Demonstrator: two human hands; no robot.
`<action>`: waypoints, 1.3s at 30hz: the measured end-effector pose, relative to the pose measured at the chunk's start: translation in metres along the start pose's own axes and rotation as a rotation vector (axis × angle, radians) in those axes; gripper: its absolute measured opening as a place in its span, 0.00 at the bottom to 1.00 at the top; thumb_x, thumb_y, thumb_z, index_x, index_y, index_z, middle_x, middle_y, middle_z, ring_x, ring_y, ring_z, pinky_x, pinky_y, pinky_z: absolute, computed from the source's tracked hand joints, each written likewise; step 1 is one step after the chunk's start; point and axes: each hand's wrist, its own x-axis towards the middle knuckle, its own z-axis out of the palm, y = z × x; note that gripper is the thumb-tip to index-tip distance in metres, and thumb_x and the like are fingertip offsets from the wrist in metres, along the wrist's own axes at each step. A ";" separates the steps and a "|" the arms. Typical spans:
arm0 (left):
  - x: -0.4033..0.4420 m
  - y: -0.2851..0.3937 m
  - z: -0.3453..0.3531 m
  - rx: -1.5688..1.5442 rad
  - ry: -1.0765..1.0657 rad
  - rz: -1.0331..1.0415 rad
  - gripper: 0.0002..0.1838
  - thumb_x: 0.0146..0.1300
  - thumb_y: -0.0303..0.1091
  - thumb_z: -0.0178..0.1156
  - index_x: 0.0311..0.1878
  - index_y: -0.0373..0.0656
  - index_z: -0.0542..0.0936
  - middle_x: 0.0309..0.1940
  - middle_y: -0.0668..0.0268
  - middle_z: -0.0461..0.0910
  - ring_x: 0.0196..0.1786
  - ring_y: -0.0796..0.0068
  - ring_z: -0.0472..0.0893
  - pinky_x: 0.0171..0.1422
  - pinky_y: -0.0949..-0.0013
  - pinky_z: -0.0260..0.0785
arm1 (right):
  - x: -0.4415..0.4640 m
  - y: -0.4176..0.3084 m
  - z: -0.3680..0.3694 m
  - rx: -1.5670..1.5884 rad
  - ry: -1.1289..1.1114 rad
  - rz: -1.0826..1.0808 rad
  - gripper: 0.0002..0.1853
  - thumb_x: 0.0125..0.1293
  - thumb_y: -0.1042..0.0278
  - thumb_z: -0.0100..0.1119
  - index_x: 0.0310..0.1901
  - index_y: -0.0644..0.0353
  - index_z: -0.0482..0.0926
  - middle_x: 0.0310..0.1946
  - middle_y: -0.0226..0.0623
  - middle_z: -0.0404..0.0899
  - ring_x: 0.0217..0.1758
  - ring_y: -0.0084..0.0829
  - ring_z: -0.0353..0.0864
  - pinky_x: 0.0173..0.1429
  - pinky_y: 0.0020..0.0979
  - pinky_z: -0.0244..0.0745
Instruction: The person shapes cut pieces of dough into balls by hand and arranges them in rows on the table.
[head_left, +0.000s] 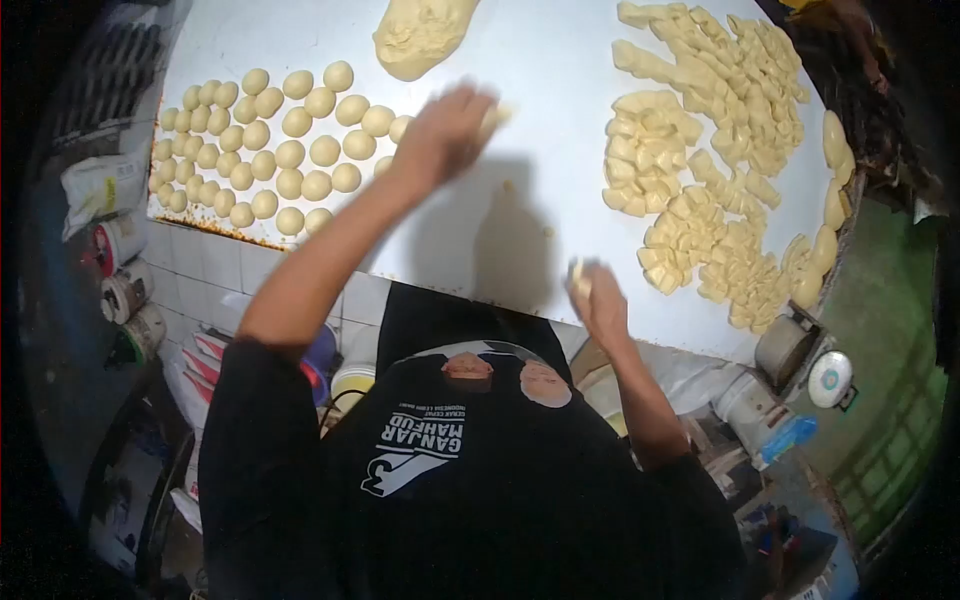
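My left hand [445, 135] is raised over the white table [420, 235], somewhat blurred, its fingers closed round a pale piece of dough [497, 118] that shows at the fingertips. Nearer the front edge, my right hand [600, 298] is closed too, with a small bit of dough [577, 274] showing by the thumb. Rows of round dough balls [257, 163] lie left of my left hand. To the right of my right hand, cut dough pieces [655, 150] sit in heaps. A large lump of dough [420, 40] lies beyond my left hand.
Long dough rolls [825, 250] line the table's right edge. Below that corner are a metal pot [783, 345], a round lid [830, 378] and a white bucket [750, 405]. Tubs [120, 245] and a plastic bag [103, 190] stand at the left.
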 end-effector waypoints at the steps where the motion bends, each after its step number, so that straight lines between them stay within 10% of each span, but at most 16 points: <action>1: -0.055 0.016 -0.001 -0.058 -0.235 -0.204 0.16 0.70 0.40 0.71 0.51 0.40 0.82 0.44 0.51 0.83 0.48 0.47 0.83 0.56 0.46 0.74 | -0.031 0.029 0.008 -0.075 -0.024 -0.177 0.25 0.58 0.63 0.83 0.51 0.60 0.79 0.44 0.46 0.83 0.47 0.53 0.83 0.54 0.52 0.78; 4: -0.170 0.036 0.005 0.104 -0.363 0.039 0.20 0.68 0.45 0.73 0.53 0.40 0.82 0.46 0.52 0.84 0.50 0.47 0.82 0.59 0.46 0.73 | -0.011 0.067 0.009 -0.160 -0.113 -0.045 0.27 0.46 0.59 0.88 0.40 0.56 0.76 0.38 0.43 0.76 0.43 0.51 0.77 0.46 0.51 0.70; 7: -0.151 0.058 0.047 0.250 -0.098 0.009 0.19 0.66 0.45 0.73 0.51 0.43 0.82 0.51 0.56 0.81 0.56 0.48 0.78 0.62 0.49 0.69 | 0.043 0.041 0.064 -0.159 0.422 -0.031 0.23 0.58 0.51 0.81 0.41 0.56 0.78 0.45 0.43 0.76 0.51 0.52 0.75 0.57 0.52 0.67; 9: -0.166 0.087 0.106 0.211 -0.068 -0.211 0.17 0.66 0.45 0.73 0.48 0.46 0.82 0.51 0.57 0.80 0.55 0.48 0.77 0.61 0.49 0.69 | 0.006 0.012 0.087 -0.028 0.287 0.028 0.22 0.60 0.51 0.79 0.42 0.56 0.78 0.44 0.44 0.77 0.51 0.53 0.75 0.56 0.54 0.68; 13: -0.212 0.079 0.067 -0.061 -0.287 0.081 0.14 0.66 0.43 0.74 0.44 0.46 0.82 0.43 0.58 0.78 0.52 0.50 0.77 0.59 0.49 0.68 | -0.037 0.083 0.051 0.011 -0.040 -0.229 0.22 0.61 0.49 0.80 0.40 0.56 0.79 0.41 0.44 0.78 0.49 0.53 0.76 0.55 0.54 0.68; 17: -0.165 0.068 0.088 0.227 -0.204 -0.022 0.12 0.68 0.42 0.73 0.42 0.46 0.81 0.42 0.57 0.77 0.48 0.52 0.76 0.53 0.47 0.66 | 0.055 0.056 0.041 -0.115 0.437 -0.027 0.21 0.59 0.50 0.80 0.36 0.56 0.80 0.37 0.42 0.79 0.47 0.51 0.77 0.52 0.53 0.68; 19: -0.167 0.098 0.114 0.101 -0.170 -0.237 0.15 0.65 0.45 0.75 0.41 0.46 0.81 0.42 0.57 0.78 0.47 0.49 0.76 0.54 0.48 0.66 | 0.018 0.053 0.101 -0.202 0.369 0.076 0.20 0.62 0.49 0.78 0.36 0.55 0.80 0.42 0.42 0.79 0.47 0.50 0.77 0.51 0.53 0.69; 21: -0.210 0.096 0.087 -0.097 -0.149 0.000 0.14 0.64 0.44 0.75 0.39 0.47 0.81 0.41 0.56 0.78 0.45 0.48 0.78 0.53 0.48 0.69 | -0.026 0.047 0.070 -0.320 0.329 -0.354 0.19 0.63 0.49 0.77 0.37 0.54 0.79 0.41 0.41 0.79 0.46 0.50 0.78 0.50 0.53 0.69; 27: -0.126 0.074 0.099 0.127 0.006 -0.140 0.12 0.66 0.40 0.73 0.41 0.46 0.81 0.38 0.58 0.79 0.45 0.48 0.78 0.51 0.46 0.67 | 0.004 0.052 0.073 -0.266 0.241 -0.042 0.18 0.64 0.50 0.77 0.37 0.54 0.79 0.41 0.42 0.78 0.46 0.49 0.77 0.50 0.53 0.69; 31: -0.209 0.081 0.079 -0.214 -0.133 0.106 0.11 0.64 0.37 0.74 0.37 0.44 0.80 0.40 0.56 0.80 0.46 0.49 0.78 0.52 0.46 0.68 | -0.006 0.065 0.065 -0.270 0.423 -0.199 0.20 0.61 0.50 0.80 0.37 0.54 0.80 0.37 0.41 0.78 0.45 0.49 0.78 0.50 0.52 0.69; 33: -0.191 0.024 0.052 -0.020 -0.335 0.106 0.13 0.64 0.38 0.75 0.35 0.45 0.78 0.40 0.55 0.78 0.43 0.51 0.78 0.50 0.47 0.70 | -0.012 0.103 0.045 -0.210 0.108 -0.181 0.21 0.60 0.47 0.80 0.37 0.55 0.81 0.36 0.40 0.78 0.45 0.48 0.78 0.50 0.52 0.69; 37: -0.149 0.088 0.110 0.086 -0.120 -0.209 0.13 0.64 0.42 0.75 0.39 0.47 0.81 0.46 0.57 0.82 0.50 0.48 0.79 0.57 0.46 0.68 | 0.047 0.061 0.071 -0.241 0.440 0.050 0.20 0.61 0.49 0.79 0.38 0.55 0.81 0.38 0.41 0.79 0.42 0.49 0.77 0.47 0.51 0.69; 39: -0.186 0.114 0.093 -0.091 -0.140 -0.040 0.12 0.62 0.37 0.78 0.38 0.46 0.82 0.44 0.59 0.84 0.56 0.48 0.82 0.66 0.45 0.70 | 0.008 0.068 0.063 -0.144 0.414 -0.166 0.20 0.62 0.49 0.79 0.38 0.55 0.80 0.37 0.40 0.79 0.42 0.48 0.77 0.46 0.51 0.69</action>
